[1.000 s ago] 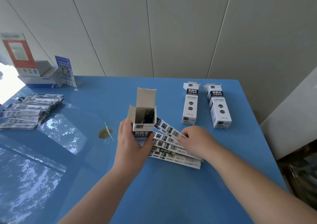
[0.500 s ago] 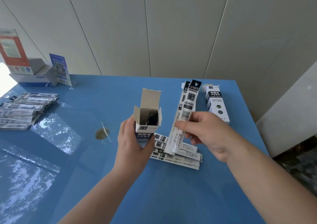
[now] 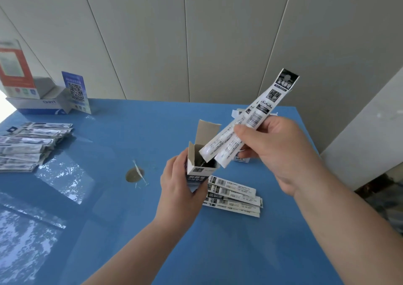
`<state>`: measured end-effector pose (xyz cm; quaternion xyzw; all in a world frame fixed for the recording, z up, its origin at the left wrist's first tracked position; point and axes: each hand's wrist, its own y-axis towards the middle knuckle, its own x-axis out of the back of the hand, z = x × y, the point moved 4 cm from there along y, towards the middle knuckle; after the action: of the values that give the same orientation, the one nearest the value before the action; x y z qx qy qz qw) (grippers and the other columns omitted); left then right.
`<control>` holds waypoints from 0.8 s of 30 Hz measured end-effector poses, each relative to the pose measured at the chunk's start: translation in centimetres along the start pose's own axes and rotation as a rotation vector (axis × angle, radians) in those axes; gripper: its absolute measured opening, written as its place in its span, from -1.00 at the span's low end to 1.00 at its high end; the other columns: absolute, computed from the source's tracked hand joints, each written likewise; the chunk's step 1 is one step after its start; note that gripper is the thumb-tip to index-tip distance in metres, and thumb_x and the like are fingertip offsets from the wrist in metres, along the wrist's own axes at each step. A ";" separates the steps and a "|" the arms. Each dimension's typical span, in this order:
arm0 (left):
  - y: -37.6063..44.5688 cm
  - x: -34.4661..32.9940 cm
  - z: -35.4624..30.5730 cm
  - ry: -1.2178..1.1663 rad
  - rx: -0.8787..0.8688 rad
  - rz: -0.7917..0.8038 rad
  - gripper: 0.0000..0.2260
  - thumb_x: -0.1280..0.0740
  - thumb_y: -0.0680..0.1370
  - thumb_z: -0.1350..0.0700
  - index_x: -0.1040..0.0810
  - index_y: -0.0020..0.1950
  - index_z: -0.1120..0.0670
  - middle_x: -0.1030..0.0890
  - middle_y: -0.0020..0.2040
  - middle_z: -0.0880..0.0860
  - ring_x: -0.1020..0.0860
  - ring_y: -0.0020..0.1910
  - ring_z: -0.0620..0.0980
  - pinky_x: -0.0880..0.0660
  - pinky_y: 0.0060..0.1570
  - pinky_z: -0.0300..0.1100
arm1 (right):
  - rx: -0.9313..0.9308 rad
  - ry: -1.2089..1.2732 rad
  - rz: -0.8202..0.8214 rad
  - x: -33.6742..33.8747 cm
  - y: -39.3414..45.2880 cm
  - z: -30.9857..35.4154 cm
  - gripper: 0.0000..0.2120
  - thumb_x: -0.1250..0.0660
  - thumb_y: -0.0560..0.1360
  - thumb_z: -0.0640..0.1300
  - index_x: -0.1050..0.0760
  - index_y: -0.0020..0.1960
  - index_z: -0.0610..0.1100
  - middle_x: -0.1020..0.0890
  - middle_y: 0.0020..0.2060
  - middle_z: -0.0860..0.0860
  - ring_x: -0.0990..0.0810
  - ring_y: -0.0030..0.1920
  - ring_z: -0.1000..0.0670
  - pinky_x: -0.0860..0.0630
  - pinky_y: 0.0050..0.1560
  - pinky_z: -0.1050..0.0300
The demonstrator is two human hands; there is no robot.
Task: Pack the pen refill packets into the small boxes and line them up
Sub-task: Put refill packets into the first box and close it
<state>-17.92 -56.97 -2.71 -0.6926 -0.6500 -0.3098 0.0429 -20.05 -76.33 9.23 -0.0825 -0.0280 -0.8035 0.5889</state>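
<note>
Pen refill packets, long flat white sleeves printed in black, lie in a loose heap (image 3: 28, 145) at the far left edge of a glossy blue table (image 3: 130, 230). Behind that heap, against the pale panelled wall, stands an open white and blue cardboard carton (image 3: 41, 104) with a red-fronted card upright in it, and just to its right a small blue card bearing a square code (image 3: 76, 91). Nearer the middle of the table a round brownish spot (image 3: 134, 174) shows on the surface. To the right of it, the left hand (image 3: 178, 188) is curled around the lower part of a small white cardboard box with dark printing (image 3: 199, 167), held upright above the table with its brown top flaps open and dark contents showing inside. Beneath and just right of that box, a short stack of the same white printed refill packets (image 3: 234, 197) rests flat on the table. Further right, the right hand (image 3: 277, 151) pinches two long white refill packets (image 3: 250, 119) between thumb and fingers; they slant up to the right, and their lower ends sit at the mouth of the open box. Behind this hand, parts of other white boxes (image 3: 237, 112) lying on the table can be seen, mostly hidden.
</note>
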 end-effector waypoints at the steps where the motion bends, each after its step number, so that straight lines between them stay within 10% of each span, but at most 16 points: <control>1: 0.0 -0.1 0.0 0.005 0.003 0.011 -0.43 -0.47 0.46 0.15 -0.37 0.43 -0.04 -0.40 0.24 -0.17 -0.42 0.29 -0.04 -0.47 0.24 0.17 | 0.035 -0.057 -0.032 -0.2 -0.1 0.4 -0.91 -0.42 0.53 -0.12 -0.67 -0.13 -0.10 -0.76 -0.24 0.05 -0.75 -0.26 -0.03 -0.68 -0.17 0.04; 9: -0.1 -0.1 -0.1 0.015 -0.033 0.029 -0.36 -0.48 0.46 0.12 -0.32 0.49 -0.03 -0.34 0.25 -0.24 -0.26 0.29 -0.42 -0.43 0.27 0.18 | 0.126 -0.425 -0.145 -4.3 -1.4 1.5 -0.83 -0.41 0.42 0.02 -0.61 -0.17 -0.09 -0.71 -0.34 0.07 -0.68 -0.31 0.09 -0.64 -0.21 0.00; 19: 0.2 0.8 0.5 -0.073 -0.031 0.075 -0.36 -0.51 0.48 0.19 -0.34 0.50 0.05 -0.43 0.26 -0.07 -0.40 0.32 -0.06 -0.42 0.30 0.18 | 0.274 -0.359 -0.057 -5.7 -2.3 2.0 -0.84 -0.43 0.54 -0.04 -0.59 0.11 0.06 -0.63 -0.15 0.18 -0.57 -0.20 0.19 -0.48 -0.17 0.37; 24: 0.3 1.2 0.3 -0.093 -0.085 0.081 -0.43 -0.51 0.47 0.18 -0.36 0.40 -0.06 -0.35 0.17 -0.38 -0.42 0.26 -0.05 -0.45 0.24 0.18 | 0.416 -0.536 -0.124 -5.9 -2.6 0.7 -0.96 -0.42 0.51 -0.04 -0.64 -0.06 0.09 -0.58 -0.27 0.28 -0.52 -0.29 0.21 -0.34 -0.25 0.44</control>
<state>-17.52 -55.77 -2.26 -0.7332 -0.6090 -0.3025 -0.0043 -20.73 -69.87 9.09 -0.1670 -0.3498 -0.7647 0.5147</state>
